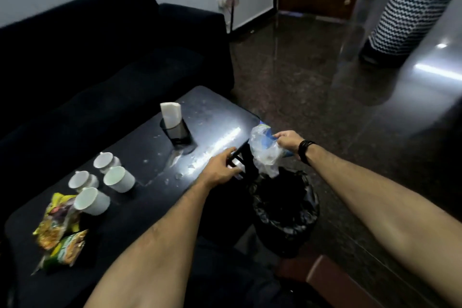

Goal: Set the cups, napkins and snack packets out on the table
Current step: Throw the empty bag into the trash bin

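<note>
On the black table [140, 210], which serves as the landmark here, the snack packets [58, 229] lie in a loose overlapping pile at its near left end, yellow and green wrappers touching one another. Just right of and beyond the packets stand four white cups [101, 180] in a tight cluster, upright; the nearest cup touches the top of the packet pile. Farther along the table, toward its far right corner, a dark holder [178, 132] stands with white napkins [170, 114] sticking up out of it. Pale crumbs or flecks are scattered over the tabletop between the holder and the near right edge. Behind the table runs a dark sofa [105, 57]. At the table's right edge the left hand [220, 170] has its fingers curled round a thin dark object that the blur makes hard to identify. Just off that same edge, the right hand [287, 141], with a black band at the wrist, pinches a crumpled clear plastic bag [262, 152] with some blue in it, held above a bin [285, 210] lined with black plastic that stands on the floor right beside the table. Well beyond the table to the far right, a zigzag-patterned basket [405, 22] stands on the glossy floor.
</note>
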The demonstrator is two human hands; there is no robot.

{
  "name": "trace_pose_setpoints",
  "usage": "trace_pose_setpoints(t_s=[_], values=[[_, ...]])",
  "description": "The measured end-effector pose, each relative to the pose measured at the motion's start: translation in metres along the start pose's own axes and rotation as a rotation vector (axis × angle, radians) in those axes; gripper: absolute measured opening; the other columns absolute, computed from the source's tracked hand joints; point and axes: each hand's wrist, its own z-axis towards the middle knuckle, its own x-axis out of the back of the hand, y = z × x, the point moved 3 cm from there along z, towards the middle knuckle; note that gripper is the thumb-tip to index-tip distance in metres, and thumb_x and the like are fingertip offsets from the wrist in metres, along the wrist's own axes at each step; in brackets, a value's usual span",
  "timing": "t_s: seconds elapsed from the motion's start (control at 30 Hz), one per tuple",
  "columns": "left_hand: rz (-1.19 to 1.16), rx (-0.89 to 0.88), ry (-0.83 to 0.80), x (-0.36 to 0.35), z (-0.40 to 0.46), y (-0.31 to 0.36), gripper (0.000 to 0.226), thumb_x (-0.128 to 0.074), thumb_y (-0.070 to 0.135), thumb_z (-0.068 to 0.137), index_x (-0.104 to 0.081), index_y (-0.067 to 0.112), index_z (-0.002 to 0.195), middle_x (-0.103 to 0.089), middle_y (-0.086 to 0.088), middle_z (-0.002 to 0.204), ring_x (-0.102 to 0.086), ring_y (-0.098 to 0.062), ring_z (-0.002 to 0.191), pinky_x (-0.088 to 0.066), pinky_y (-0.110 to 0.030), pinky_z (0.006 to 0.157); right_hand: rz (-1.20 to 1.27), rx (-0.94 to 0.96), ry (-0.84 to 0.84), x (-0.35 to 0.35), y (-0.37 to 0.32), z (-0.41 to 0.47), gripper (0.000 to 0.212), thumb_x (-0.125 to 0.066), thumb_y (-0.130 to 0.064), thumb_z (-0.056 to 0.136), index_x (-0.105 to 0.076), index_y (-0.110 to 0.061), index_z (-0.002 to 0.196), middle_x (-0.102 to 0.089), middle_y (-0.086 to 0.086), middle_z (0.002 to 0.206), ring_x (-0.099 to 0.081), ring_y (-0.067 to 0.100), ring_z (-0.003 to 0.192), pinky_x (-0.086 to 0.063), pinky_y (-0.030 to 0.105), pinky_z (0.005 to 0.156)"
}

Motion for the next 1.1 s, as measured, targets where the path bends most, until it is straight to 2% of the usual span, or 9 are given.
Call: trace_pose_setpoints(t_s=[0.1,0.17,0.3,0.5,0.67,0.73,0.8,0.97,1.1], values=[[0.045,0.016,-0.067,-0.034,0.014,-0.01,0.065,-0.074,0.022,0.084,-0.049,0.017,0.144,-0.066,-0.005,0.126,-0.062,-0.018,0.116,-0.042,-0.023,0.105,-0.131,-0.074,-0.017,0.001,0.053,0.015,0.031,-0.056,0.004,0.087,-0.068,0.003,0.116,-0.068,0.017,0.109,-0.063,0.023,0.08,-0.051,0.023,0.065],[0.061,0.045,-0.122,-0.056,0.019,-0.019,0.066,-0.073,0.026,0.085,-0.047,0.019,0.146,-0.063,-0.008,0.133,-0.058,-0.019,0.125,-0.039,-0.027,0.11,-0.284,-0.142,0.005,-0.005,0.09,0.021,0.025,-0.06,-0.009,0.086,-0.073,-0.007,0.108,-0.07,0.012,0.114,-0.065,0.028,0.102,-0.05,0.03,0.085],[0.085,0.087,-0.21,-0.095,0.027,-0.039,0.061,-0.068,0.03,0.09,-0.045,0.025,0.146,-0.061,-0.005,0.135,-0.056,-0.019,0.126,-0.037,-0.019,0.101,-0.404,-0.245,0.068,-0.02,0.153,0.027,0.028,-0.064,-0.016,0.084,-0.068,-0.008,0.111,-0.067,0.013,0.118,-0.061,0.029,0.11,-0.05,0.035,0.095],[0.126,0.141,-0.303,-0.13,0.04,-0.066,0.062,-0.064,0.032,0.092,-0.041,0.024,0.149,-0.056,-0.002,0.139,-0.052,-0.019,0.129,-0.038,-0.023,0.103,-0.512,-0.252,0.043,-0.047,0.205,0.049,0.051,-0.067,-0.018,0.086,-0.044,-0.003,0.13,-0.058,0.023,0.124,-0.058,0.037,0.111,-0.051,0.041,0.09],[0.158,0.174,-0.356,-0.151,0.045,-0.089,0.063,-0.066,0.034,0.09,-0.041,0.028,0.148,-0.055,-0.004,0.141,-0.05,-0.019,0.132,-0.041,-0.035,0.111,-0.645,-0.277,-0.177,-0.08,0.247,0.065,0.081,-0.068,-0.018,0.087,-0.017,-0.002,0.148,-0.032,0.023,0.147,-0.041,0.041,0.132,-0.04,0.043,0.104],[0.162,0.19,-0.378,-0.155,0.045,-0.096,0.064,-0.066,0.034,0.09,-0.04,0.029,0.148,-0.055,-0.004,0.141,-0.05,-0.019,0.132,-0.041,-0.035,0.111,-0.724,-0.186,-0.12,-0.088,0.25,0.062,0.089,-0.07,-0.023,0.084,-0.014,-0.002,0.15,-0.025,0.019,0.151,-0.03,0.037,0.14,-0.037,0.042,0.11],[0.159,0.209,-0.385,-0.154,0.045,-0.101,0.065,-0.066,0.033,0.09,-0.039,0.029,0.149,-0.054,-0.003,0.142,-0.05,-0.019,0.132,-0.041,-0.035,0.111,-0.839,-0.017,-0.042,-0.096,0.249,0.057,0.082,-0.062,-0.022,0.083,-0.018,-0.007,0.151,-0.025,0.014,0.153,-0.027,0.031,0.142,-0.035,0.042,0.111],[0.175,0.197,-0.361,-0.144,0.045,-0.092,0.066,-0.065,0.032,0.09,-0.039,0.026,0.15,-0.05,-0.003,0.147,-0.045,-0.018,0.138,-0.038,-0.036,0.114,-1.074,-0.11,-0.411,-0.104,0.259,0.041,0.073,-0.054,-0.028,0.092,-0.017,-0.007,0.152,-0.032,0.018,0.151,-0.034,0.035,0.138,-0.035,0.044,0.111],[0.18,0.142,-0.278,-0.123,0.043,-0.073,0.063,-0.065,0.032,0.089,-0.042,0.026,0.148,-0.052,-0.002,0.145,-0.046,-0.019,0.136,-0.038,-0.031,0.112,-1.005,0.073,-0.193,-0.088,0.215,0.044,0.068,-0.051,-0.019,0.093,-0.018,-0.005,0.151,-0.035,0.016,0.145,-0.041,0.035,0.128,-0.044,0.044,0.1]])
